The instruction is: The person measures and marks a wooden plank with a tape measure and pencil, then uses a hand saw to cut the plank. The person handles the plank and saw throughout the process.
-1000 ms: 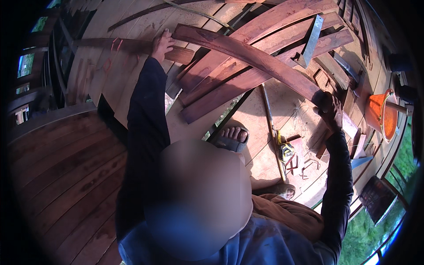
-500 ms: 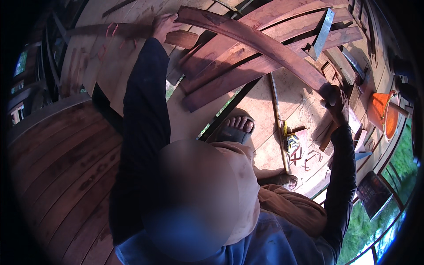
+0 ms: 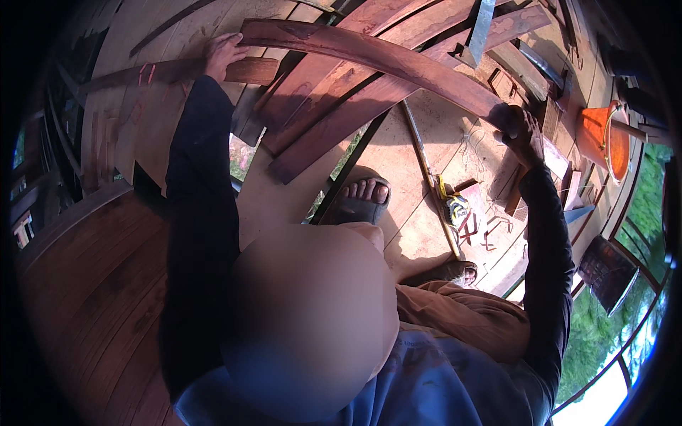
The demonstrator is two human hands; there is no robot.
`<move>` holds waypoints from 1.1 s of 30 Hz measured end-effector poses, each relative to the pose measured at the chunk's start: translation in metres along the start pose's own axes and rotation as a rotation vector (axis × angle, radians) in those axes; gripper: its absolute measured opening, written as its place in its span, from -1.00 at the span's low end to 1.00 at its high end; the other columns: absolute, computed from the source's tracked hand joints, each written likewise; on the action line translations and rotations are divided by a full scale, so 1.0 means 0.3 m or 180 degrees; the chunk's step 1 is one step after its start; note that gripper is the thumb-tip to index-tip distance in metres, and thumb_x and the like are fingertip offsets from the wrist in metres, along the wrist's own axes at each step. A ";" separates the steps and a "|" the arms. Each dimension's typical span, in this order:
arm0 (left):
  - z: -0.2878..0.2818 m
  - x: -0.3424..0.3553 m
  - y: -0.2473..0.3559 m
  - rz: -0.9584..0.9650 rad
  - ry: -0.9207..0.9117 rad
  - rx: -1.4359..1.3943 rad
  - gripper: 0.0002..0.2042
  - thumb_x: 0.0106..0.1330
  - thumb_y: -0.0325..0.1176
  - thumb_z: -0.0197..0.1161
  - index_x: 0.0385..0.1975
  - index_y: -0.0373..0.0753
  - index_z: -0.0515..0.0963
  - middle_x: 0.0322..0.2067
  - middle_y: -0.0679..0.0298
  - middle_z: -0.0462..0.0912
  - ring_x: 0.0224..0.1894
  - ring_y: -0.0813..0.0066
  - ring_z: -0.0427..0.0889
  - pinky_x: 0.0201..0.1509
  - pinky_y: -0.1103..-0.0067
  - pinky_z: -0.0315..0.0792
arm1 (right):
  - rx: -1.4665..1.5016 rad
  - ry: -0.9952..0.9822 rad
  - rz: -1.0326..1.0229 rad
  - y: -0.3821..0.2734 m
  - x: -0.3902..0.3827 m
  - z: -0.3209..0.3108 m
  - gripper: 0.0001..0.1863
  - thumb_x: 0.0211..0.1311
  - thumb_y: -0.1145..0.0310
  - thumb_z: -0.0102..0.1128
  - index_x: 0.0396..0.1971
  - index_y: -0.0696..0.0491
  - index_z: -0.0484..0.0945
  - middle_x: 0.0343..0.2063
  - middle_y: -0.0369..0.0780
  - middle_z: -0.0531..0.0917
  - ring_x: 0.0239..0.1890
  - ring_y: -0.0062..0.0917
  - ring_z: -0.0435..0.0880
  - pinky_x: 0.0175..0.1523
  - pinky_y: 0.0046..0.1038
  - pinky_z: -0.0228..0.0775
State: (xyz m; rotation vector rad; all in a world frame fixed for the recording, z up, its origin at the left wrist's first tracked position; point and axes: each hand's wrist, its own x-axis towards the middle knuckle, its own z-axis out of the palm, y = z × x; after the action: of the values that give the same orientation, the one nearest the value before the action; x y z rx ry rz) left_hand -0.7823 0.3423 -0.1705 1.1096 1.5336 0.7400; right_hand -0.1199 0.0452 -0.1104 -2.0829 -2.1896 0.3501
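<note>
Faintly, lettering (image 3: 430,361) marks my blue shirt (image 3: 440,397); arms (image 3: 547,238) wide, right hand (image 3: 524,135) clasping a reddish plank (image 3: 369,54) endwise, left hand (image 3: 224,55) at its other end, grip unclear.

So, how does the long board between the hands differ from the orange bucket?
Colour: the long board is reddish-brown; the bucket is orange.
Shape: the board is flat and narrow; the bucket is round and hollow.
Position: the board spans from the left hand to the right hand; the bucket sits apart, untouched.
</note>
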 end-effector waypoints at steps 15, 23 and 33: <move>0.728 -0.248 0.328 0.3092 -0.0860 0.2218 -0.47 0.37 -0.09 0.29 0.24 -0.28 0.50 0.15 -0.02 0.62 0.22 0.11 0.60 0.31 0.40 0.43 | -0.0073 -0.0108 0.0389 0.027 -0.020 0.008 -0.15 -0.16 0.01 0.60 0.20 -0.08 0.44 0.09 -0.14 0.58 0.20 -0.11 0.50 0.27 -0.03 0.21; 1.535 -0.626 0.299 0.3598 -0.2418 0.2813 -0.07 0.07 -0.12 0.47 0.45 -0.27 0.16 0.21 -0.15 0.49 0.31 -0.09 0.42 0.44 0.23 0.27 | -0.0232 -0.0034 0.0517 0.069 -0.029 0.061 -0.18 -0.04 0.03 0.54 0.26 -0.11 0.40 0.11 -0.18 0.60 0.26 -0.22 0.48 0.32 0.00 0.19; 1.700 -0.622 0.379 0.3193 -0.2681 0.3722 -0.64 0.00 -0.51 0.19 -0.17 -0.50 0.41 -0.29 -0.33 0.64 -0.16 -0.28 0.69 -0.06 0.07 0.56 | -0.0329 0.0004 0.0598 0.079 -0.085 0.025 -0.16 0.01 -0.11 0.48 0.27 -0.05 0.41 0.12 -0.21 0.58 0.26 -0.27 0.48 0.35 0.02 0.19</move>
State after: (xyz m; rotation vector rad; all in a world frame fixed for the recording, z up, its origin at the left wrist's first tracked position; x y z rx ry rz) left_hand -0.2579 0.1667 -0.1266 2.6917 0.4755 -0.1979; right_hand -0.0970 0.0199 -0.1210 -2.3504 -2.0574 0.2552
